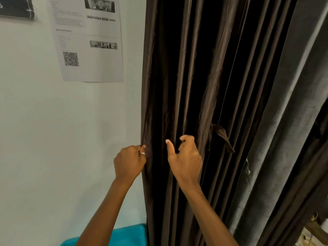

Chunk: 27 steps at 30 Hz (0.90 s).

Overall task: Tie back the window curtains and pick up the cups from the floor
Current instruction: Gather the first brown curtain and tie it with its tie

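An indoor room, seemingly guest or shared lodging: a printed notice [88, 38] with small photos [99, 5] and a QR code [70, 58] hangs on the pale wall [44, 130], upper left, beside long curtains [195, 68] filling the right.

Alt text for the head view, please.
A left hand grips the left edge of a dark brown pleated curtain while the right hand curls against its folds; whether it holds fabric is unclear. A brown fabric tie strip hangs among the folds, a grey curtain further right; a printed paper sheet with a QR code is on the white wall.
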Tool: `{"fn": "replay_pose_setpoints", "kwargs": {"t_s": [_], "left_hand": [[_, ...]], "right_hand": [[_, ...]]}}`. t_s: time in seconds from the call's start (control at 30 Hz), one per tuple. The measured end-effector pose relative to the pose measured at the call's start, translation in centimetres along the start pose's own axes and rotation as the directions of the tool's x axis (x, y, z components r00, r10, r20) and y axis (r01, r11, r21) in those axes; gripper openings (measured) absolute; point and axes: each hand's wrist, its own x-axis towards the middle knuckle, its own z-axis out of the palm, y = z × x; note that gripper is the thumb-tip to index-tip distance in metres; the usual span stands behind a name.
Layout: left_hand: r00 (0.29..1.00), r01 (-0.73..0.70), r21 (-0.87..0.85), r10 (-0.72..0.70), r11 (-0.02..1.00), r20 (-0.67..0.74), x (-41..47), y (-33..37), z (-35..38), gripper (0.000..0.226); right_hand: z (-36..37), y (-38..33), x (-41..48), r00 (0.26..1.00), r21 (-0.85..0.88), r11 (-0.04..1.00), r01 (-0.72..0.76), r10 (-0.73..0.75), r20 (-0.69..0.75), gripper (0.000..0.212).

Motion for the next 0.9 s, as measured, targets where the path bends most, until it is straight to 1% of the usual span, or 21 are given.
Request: {"fn": "replay_pose_setpoints", "kwargs": {"t_s": [0.07,0.1,0.2,0.27,0.4,0.53,0.63,0.73,0.83,0.9], "left_hand": [[1.000,-0.007,0.001,0.007,1.000,0.000,0.0,-0.3,-0.1,0.042],[1.000,-0.009,0.002,0.009,1.000,0.000,0.1,-0.4,-0.3,0.042],[1.000,0.000,0.001,0.000,1.000,-0.006,0.2,-1.1,-0.8,0.042],[1.000,0.007,-0.004,-0.007,1.000,-0.027,0.3,-1.9,-1.3,0.045],[0.994,0.051,0.009,-0.050,0.999,-0.093,0.8,-4.0,-2.6,0.049],[0.996,0.068,0.034,-0.066,0.997,-0.062,1.2,-4.4,-3.1,0.043],[0.995,0.083,0.014,-0.082,0.996,-0.064,0.8,-3.6,-2.6,0.042],[0.996,0.072,-0.001,-0.072,0.997,-0.055,0.4,-2.7,-2.2,0.045],[0.999,0.051,-0.003,-0.051,0.999,-0.017,-0.2,-1.2,-1.7,0.048],[0.999,0.037,-0.009,-0.037,0.999,0.001,-0.5,-0.2,-1.2,0.050]], "right_hand": [[-0.1,0.2,1.0,0.997,-0.064,0.997,-0.040,0.045,0.064,0.050],[0.1,0.4,1.3,0.995,-0.097,0.995,-0.027,0.036,0.096,0.047],[0.6,1.7,1.9,0.984,-0.152,0.985,0.076,-0.050,0.169,0.026],[0.5,2.7,2.5,0.984,-0.174,0.982,0.073,-0.042,0.173,0.024],[-0.6,5.3,4.6,0.985,-0.224,0.974,-0.012,0.050,0.165,0.027],[-1.5,6.8,5.8,0.984,-0.233,0.973,0.002,0.040,0.173,0.035],[-1.4,7.0,5.0,0.987,-0.174,0.985,-0.004,0.032,0.157,0.034],[-1.1,6.4,3.3,0.988,-0.068,0.997,0.037,-0.026,0.155,0.032],[-0.5,5.5,1.5,0.982,0.053,0.994,0.093,-0.100,0.160,0.025],[0.1,5.1,0.4,0.976,0.095,0.990,0.105,-0.121,0.182,0.023]]}}
